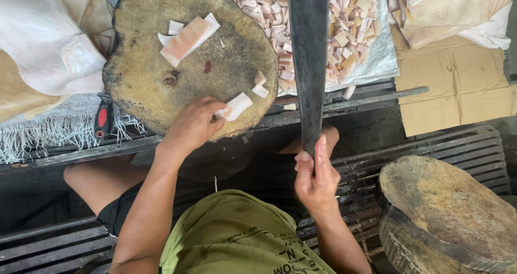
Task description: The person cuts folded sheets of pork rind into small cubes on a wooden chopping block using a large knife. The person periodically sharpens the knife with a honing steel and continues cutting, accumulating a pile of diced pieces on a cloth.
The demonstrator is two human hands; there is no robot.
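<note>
My right hand (316, 178) grips the handle of a long dark cleaver (308, 53), whose blade points up and away, raised over the pile of cut pieces. My left hand (193, 124) rests on the near edge of a round wooden chopping block (161, 85) and pinches a small pale strip of fatty meat (235, 107). A larger pink-and-white slab (188, 38) lies at the block's far side, with small offcuts (260, 85) near the right rim.
A heap of diced pale pieces (350, 26) lies on a plastic sheet behind the block. White sacks (48, 47) sit at left, cardboard (458, 91) at right. A second wooden block (447, 209) stands at lower right. A red-handled tool (102, 118) lies by the fringed cloth.
</note>
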